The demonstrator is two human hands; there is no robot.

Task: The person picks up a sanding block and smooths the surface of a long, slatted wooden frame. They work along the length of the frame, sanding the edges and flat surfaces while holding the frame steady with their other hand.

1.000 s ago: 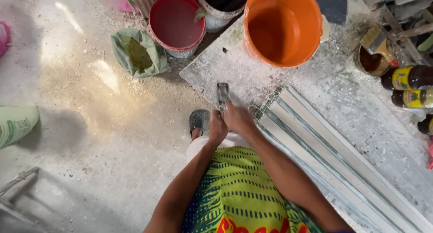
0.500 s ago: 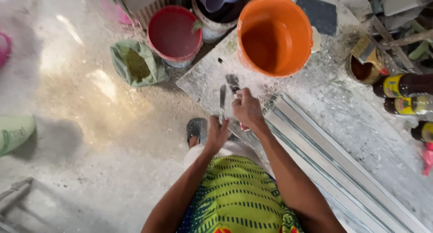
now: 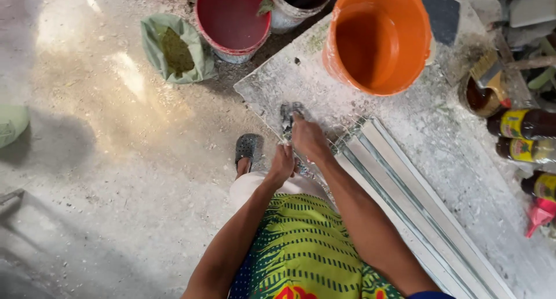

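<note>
Head view: right hand (image 3: 310, 140) fingers closed round a scraper (image 3: 289, 116) near the board's (image 3: 405, 131) front edge; left hand (image 3: 282, 164) curled, its hold unclear.

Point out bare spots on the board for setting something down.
Free: the dusty board between the orange bucket and the pale slats. Crowded: right edge, with bottles and brush tin. Both hands, right hand and left hand, occupy the near corner.

Cut off by the edges: orange bucket (image 3: 377, 38) at far rim, green sack (image 3: 10, 122) at left, both forearms near; scraper (image 3: 288, 116) mostly hidden under right hand (image 3: 310, 140), grip unclear.
</note>
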